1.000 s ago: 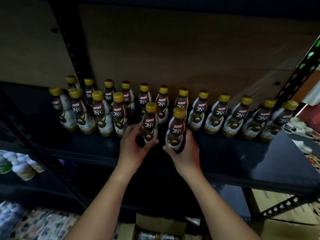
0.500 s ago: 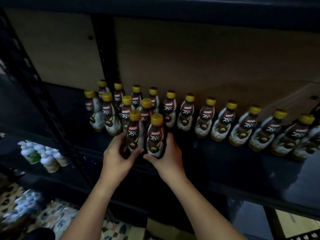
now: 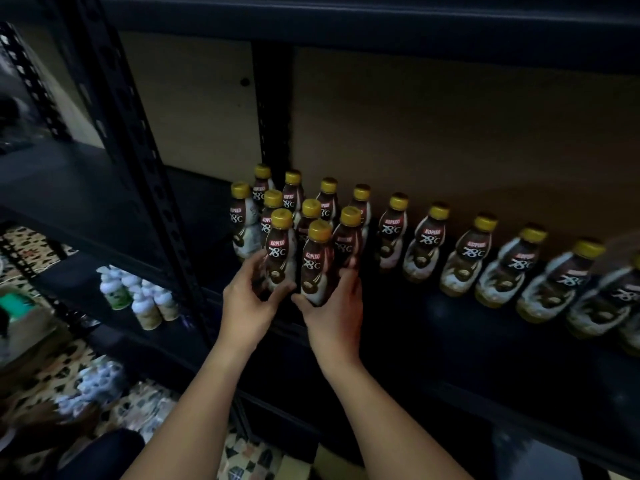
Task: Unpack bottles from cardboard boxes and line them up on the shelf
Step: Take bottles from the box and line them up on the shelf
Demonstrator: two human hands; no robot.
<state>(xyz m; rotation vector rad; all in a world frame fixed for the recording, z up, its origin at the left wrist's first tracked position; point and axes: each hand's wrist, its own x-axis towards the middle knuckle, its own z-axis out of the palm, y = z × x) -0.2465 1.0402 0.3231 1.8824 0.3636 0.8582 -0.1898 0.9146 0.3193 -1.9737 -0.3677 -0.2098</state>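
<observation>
Two bottles [image 3: 298,268] stand on shelf [image 3: 450,327], each gripped by left hand [image 3: 247,299], right hand [image 3: 334,306].

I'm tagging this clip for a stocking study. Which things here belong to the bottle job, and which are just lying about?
Part of the job:
- left hand, gripping a coffee bottle
- right hand, gripping a second coffee bottle
- back row of bottles
- dark shelf

Just lying about:
- small pale bottles on the lower shelf
- patterned floor
</observation>
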